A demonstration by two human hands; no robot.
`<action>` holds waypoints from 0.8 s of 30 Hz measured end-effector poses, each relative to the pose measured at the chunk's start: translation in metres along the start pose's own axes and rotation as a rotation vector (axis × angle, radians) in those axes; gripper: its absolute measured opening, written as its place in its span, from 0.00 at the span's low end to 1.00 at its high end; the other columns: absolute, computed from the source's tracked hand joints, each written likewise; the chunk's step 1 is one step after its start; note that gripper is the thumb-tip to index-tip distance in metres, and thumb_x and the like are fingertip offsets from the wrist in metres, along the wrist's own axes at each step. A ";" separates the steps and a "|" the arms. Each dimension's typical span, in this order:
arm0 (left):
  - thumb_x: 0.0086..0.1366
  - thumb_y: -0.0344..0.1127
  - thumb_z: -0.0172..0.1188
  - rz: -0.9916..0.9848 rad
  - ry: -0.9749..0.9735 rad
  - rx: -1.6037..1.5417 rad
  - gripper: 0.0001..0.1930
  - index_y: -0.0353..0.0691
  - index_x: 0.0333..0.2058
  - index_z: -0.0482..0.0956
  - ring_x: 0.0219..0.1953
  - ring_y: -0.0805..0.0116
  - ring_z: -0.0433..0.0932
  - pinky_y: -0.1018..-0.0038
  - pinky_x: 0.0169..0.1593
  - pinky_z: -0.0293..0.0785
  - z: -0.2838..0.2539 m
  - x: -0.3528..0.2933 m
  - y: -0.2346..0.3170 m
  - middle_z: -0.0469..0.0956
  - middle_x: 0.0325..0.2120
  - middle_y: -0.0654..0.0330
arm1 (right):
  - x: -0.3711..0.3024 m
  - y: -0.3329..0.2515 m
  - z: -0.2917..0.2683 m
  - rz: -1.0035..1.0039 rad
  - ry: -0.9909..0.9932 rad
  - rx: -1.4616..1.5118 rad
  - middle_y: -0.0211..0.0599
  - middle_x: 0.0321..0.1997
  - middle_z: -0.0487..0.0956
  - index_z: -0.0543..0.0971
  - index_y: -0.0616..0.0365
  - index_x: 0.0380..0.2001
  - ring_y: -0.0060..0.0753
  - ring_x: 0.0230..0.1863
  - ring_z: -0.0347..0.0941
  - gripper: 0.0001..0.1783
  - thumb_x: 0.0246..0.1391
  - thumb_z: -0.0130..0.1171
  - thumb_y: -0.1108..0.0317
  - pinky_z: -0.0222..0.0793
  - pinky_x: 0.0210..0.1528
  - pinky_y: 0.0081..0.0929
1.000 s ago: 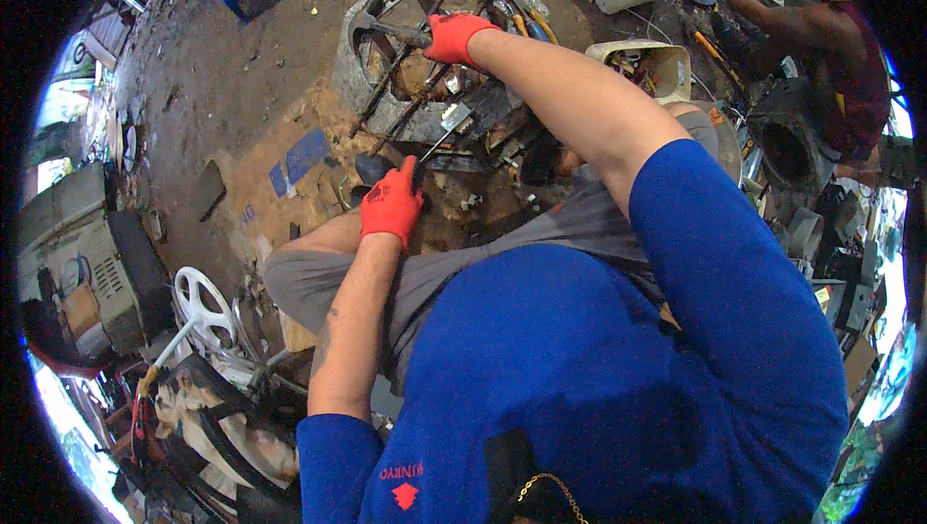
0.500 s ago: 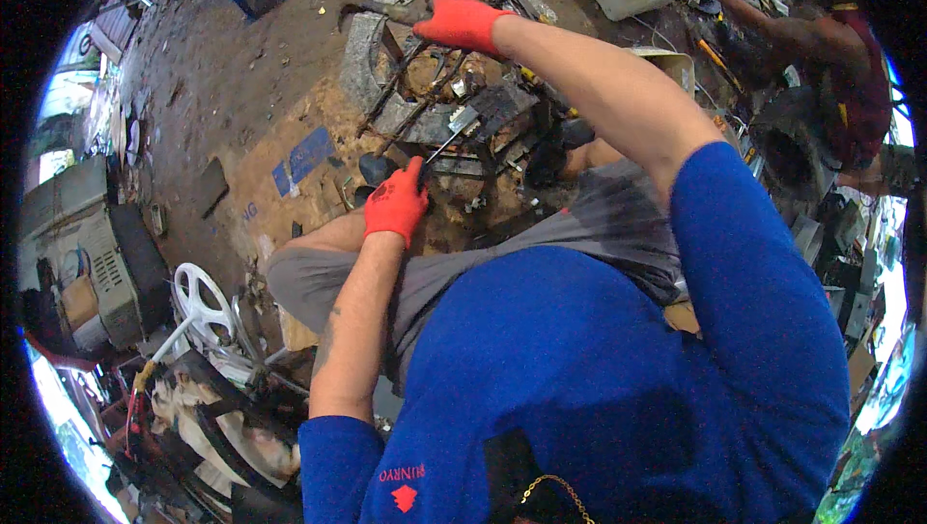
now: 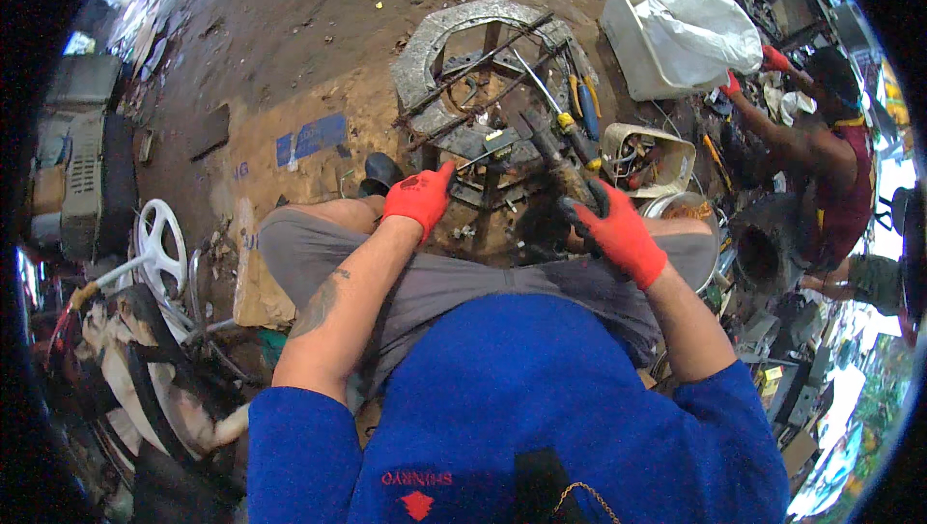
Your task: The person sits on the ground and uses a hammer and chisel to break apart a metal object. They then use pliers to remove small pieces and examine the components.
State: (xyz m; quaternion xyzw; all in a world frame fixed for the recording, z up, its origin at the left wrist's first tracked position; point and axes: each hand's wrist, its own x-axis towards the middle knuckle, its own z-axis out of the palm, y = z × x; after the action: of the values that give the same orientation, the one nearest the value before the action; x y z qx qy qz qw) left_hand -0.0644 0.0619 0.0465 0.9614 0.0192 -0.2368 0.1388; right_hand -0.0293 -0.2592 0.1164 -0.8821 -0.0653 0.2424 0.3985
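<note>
My left hand (image 3: 421,201), in a red glove, is closed on a thin metal rod like a screwdriver (image 3: 471,164). The rod's far end meets a small silvery metal piece (image 3: 500,141) on the near side of the stone-grey, many-sided ring (image 3: 423,78). My right hand (image 3: 623,234), gloved in red and black, is wrapped round a dark, worn hammer-like tool (image 3: 565,171). That tool tilts toward the ring, its head end close to the metal piece. Dark metal bars (image 3: 488,65) lie across the ring. Glove fingers hide both grips.
Beside the ring lie a yellow-handled screwdriver (image 3: 566,121) and pliers (image 3: 586,104). To the right stand a tub of scraps (image 3: 657,152) and a large white bin (image 3: 628,51). A co-worker (image 3: 830,147) in red gloves works there. Cardboard (image 3: 261,147) covers the ground at left.
My right hand has swung from above the ring's far side down to its near right, bringing the hammer-like tool along. My left hand still holds the rod near the ring. The view has shifted.
</note>
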 end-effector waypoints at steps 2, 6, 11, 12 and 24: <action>0.62 0.34 0.54 -0.004 0.004 -0.015 0.27 0.50 0.61 0.65 0.47 0.45 0.80 0.53 0.47 0.76 0.003 0.002 -0.001 0.80 0.45 0.47 | 0.012 0.022 0.009 -0.011 0.018 -0.022 0.58 0.59 0.75 0.69 0.65 0.61 0.51 0.61 0.72 0.38 0.54 0.66 0.50 0.66 0.63 0.38; 0.62 0.34 0.55 -0.038 -0.009 -0.022 0.27 0.50 0.61 0.66 0.47 0.45 0.80 0.52 0.47 0.76 0.008 0.000 -0.004 0.81 0.44 0.48 | 0.018 0.006 -0.013 -0.170 -0.156 0.166 0.50 0.54 0.79 0.70 0.66 0.61 0.41 0.57 0.75 0.37 0.52 0.68 0.57 0.67 0.62 0.33; 0.63 0.32 0.52 -0.005 0.096 -0.037 0.25 0.49 0.60 0.67 0.44 0.47 0.81 0.53 0.44 0.77 0.018 -0.007 -0.002 0.81 0.42 0.48 | 0.001 0.020 -0.012 -0.197 0.025 0.134 0.51 0.56 0.77 0.70 0.63 0.61 0.42 0.58 0.74 0.37 0.52 0.68 0.57 0.66 0.62 0.36; 0.62 0.33 0.54 -0.012 0.072 -0.039 0.24 0.48 0.59 0.67 0.45 0.46 0.81 0.53 0.45 0.76 0.012 -0.006 0.002 0.81 0.42 0.48 | 0.007 0.034 -0.002 -0.154 0.029 0.063 0.53 0.57 0.77 0.70 0.62 0.62 0.44 0.59 0.73 0.38 0.52 0.68 0.55 0.66 0.63 0.37; 0.62 0.33 0.54 -0.042 0.073 -0.051 0.20 0.45 0.54 0.69 0.42 0.43 0.81 0.51 0.41 0.77 0.019 -0.005 0.005 0.81 0.39 0.45 | 0.023 0.061 0.012 -0.099 0.078 0.058 0.58 0.59 0.74 0.71 0.60 0.61 0.55 0.61 0.70 0.34 0.53 0.65 0.57 0.65 0.63 0.42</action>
State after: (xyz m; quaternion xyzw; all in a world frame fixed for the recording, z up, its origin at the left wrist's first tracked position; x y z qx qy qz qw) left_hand -0.0771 0.0518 0.0335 0.9649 0.0507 -0.2041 0.1575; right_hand -0.0201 -0.2852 0.0560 -0.8747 -0.0861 0.1898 0.4376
